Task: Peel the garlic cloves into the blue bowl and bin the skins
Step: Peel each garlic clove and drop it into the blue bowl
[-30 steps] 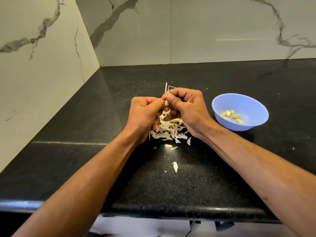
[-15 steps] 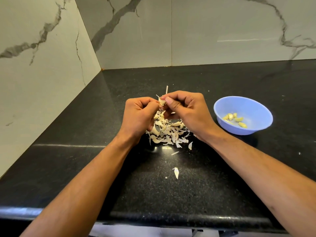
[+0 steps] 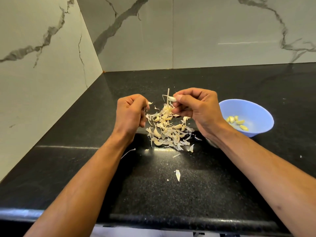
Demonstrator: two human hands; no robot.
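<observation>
My right hand (image 3: 195,106) pinches a pale garlic clove (image 3: 172,99) between thumb and fingers, above the far side of a pile of papery skins and unpeeled cloves (image 3: 168,130) on the black counter. My left hand (image 3: 130,112) is curled to the left of the pile, with a scrap of skin (image 3: 149,103) at its fingertips. A thin white garlic stem (image 3: 168,94) sticks up beside the held clove. The blue bowl (image 3: 253,110) sits right of my right hand and holds several peeled yellowish cloves (image 3: 237,122).
Loose skin bits lie nearer me, one flake (image 3: 177,175) in front of the pile and a thin strand (image 3: 128,153) by my left forearm. Marble walls meet in a corner at the back left. The counter's front edge (image 3: 153,218) runs below my arms.
My hands have pulled apart: the left moved left with a scrap of skin, the right stayed over the pile holding the clove. More of the skin pile shows between them.
</observation>
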